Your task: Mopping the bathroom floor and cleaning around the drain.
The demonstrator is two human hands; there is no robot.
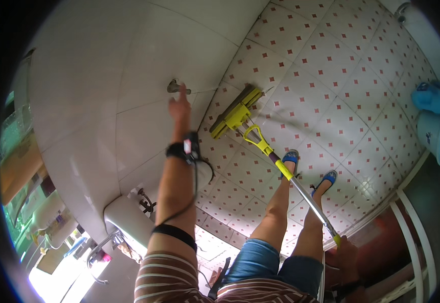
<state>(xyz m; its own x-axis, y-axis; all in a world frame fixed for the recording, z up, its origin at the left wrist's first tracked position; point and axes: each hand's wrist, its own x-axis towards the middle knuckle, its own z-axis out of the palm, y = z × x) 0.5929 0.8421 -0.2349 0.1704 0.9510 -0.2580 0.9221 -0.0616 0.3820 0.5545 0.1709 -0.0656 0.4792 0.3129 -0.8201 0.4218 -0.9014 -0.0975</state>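
My left hand (180, 108) reaches forward to a metal wall tap (174, 87), one finger lying over it; whether the fingers grip it is unclear. A thin stream of water (206, 90) runs from the tap towards the floor near the mop. My right hand (345, 250), low at the right, is closed around the end of the mop's handle. The metal mop pole (309, 200) slants up and left to a yellow-green squeeze mop head (237, 113) with a dark sponge, close to the wall's foot. A yellow lever (253, 133) sits just behind the head.
A light blue bucket (430, 136) and a blue plastic container (430, 97) stand at the right wall. White rails (413, 242) are at lower right. A washbasin (125, 216) with a curved faucet (91, 261) is at lower left. The tiled floor (318, 98) looks wet in places.
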